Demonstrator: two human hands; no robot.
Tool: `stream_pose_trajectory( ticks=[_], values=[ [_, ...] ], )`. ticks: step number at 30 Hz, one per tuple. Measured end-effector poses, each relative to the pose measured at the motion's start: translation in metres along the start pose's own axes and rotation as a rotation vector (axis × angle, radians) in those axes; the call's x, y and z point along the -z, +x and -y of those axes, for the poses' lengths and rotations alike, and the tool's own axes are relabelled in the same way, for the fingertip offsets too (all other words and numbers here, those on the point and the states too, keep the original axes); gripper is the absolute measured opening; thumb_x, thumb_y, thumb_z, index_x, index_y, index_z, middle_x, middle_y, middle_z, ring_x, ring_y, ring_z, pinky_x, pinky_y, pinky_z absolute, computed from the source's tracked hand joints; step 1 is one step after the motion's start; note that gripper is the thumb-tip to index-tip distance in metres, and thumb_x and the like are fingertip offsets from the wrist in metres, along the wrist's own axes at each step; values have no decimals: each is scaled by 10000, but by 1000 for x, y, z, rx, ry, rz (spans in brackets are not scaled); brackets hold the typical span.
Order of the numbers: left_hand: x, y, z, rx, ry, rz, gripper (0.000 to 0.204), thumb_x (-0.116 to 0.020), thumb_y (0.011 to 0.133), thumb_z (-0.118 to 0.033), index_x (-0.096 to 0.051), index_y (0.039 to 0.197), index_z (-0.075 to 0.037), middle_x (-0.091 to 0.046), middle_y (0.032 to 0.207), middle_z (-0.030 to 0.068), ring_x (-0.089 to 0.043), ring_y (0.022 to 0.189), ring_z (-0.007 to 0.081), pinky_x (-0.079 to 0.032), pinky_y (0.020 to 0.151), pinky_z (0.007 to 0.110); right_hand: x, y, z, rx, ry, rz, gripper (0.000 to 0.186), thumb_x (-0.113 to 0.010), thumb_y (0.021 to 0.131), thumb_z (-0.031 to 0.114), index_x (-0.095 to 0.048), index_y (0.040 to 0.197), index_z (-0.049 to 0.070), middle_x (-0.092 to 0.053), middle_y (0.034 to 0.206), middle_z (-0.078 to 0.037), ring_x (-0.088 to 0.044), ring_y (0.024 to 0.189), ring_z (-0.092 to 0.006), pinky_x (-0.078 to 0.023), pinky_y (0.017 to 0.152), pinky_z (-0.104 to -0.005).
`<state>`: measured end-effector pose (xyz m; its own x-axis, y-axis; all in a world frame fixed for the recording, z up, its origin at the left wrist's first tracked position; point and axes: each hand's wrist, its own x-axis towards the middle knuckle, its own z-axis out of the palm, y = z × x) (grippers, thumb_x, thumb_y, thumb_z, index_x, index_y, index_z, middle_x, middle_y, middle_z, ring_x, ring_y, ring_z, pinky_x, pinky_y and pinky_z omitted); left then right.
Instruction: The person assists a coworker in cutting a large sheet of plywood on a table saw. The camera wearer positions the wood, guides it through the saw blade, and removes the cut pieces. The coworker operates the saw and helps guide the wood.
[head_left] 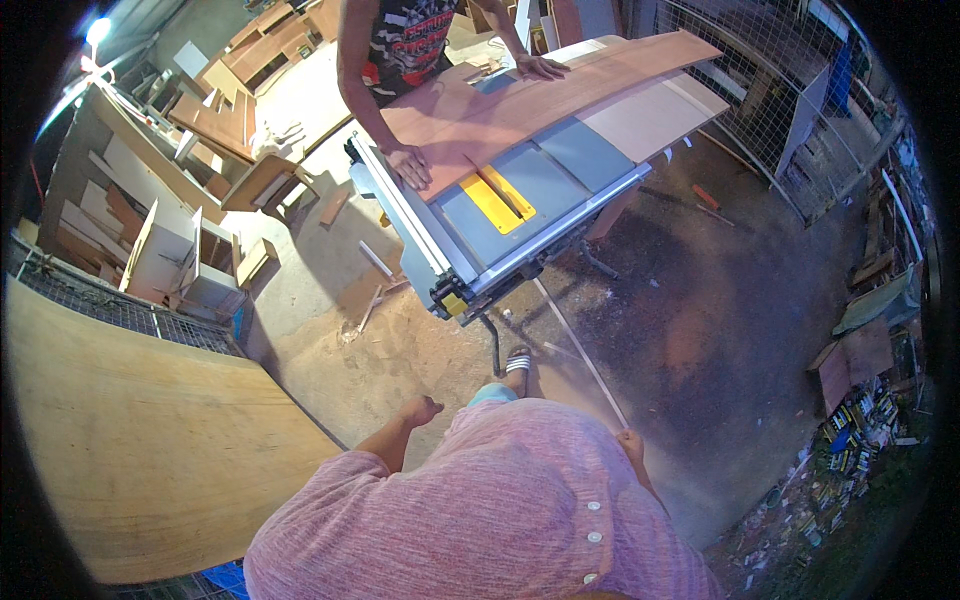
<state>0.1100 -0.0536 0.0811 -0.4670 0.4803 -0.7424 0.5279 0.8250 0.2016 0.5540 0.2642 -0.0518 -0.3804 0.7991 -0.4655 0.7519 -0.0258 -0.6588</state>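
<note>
My left hand [421, 410] hangs at my side, its fingers curled into a loose fist, and nothing shows in it. My right hand [630, 443] is closed around the near end of a long thin wood strip [580, 346]. That strip slants away from me toward the front edge of the table saw [545, 170]. A yellow insert [490, 205] surrounds the saw's slot. Across the saw, a person presses both hands on a long reddish-brown board [540, 105], which lies over the grey top. A paler panel [640, 125] lies beside it on the saw's right part.
A large plywood sheet [150, 430] lies at my left. Wooden cabinet parts [200, 260] and offcuts stand farther left. Under the saw, a bent black handle [494, 345] sticks out near my sandalled foot [517, 362]. Wire mesh panels [740, 90] and scattered rubbish [850, 440] line the right side.
</note>
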Motion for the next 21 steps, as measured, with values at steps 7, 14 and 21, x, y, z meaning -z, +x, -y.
stream_pose_trajectory(
  ticks=[7, 14, 21],
  values=[
    [27, -15, -10, 124, -118, -84, 468, -522, 825, -413, -653, 937, 22, -621, 963, 249, -588, 947, 377, -445, 826, 422, -1, 3, 6, -12, -2, -3, 253, -538, 691, 243, -608, 785, 18, -588, 721, -223, -605, 682, -299, -442, 632, -398],
    [75, -26, -27, 135, -267, -517, 411, -558, 811, -370, -652, 882, 24, -631, 848, 252, -618, 824, 384, -477, 743, 419, -3, 9, 3, -50, -87, 13, 402, -536, 706, 249, -631, 1023, 21, -654, 852, -194, -637, 786, -310, -480, 748, -373],
    [101, -36, -61, 106, -276, -438, 434, -554, 817, -412, -653, 890, 4, -647, 849, 217, -624, 827, 354, -467, 769, 411, 10, 1, 32, -160, -69, 112, 441, -552, 694, 219, -613, 1080, 14, -651, 915, -208, -644, 812, -273, -484, 760, -348]
  ],
)
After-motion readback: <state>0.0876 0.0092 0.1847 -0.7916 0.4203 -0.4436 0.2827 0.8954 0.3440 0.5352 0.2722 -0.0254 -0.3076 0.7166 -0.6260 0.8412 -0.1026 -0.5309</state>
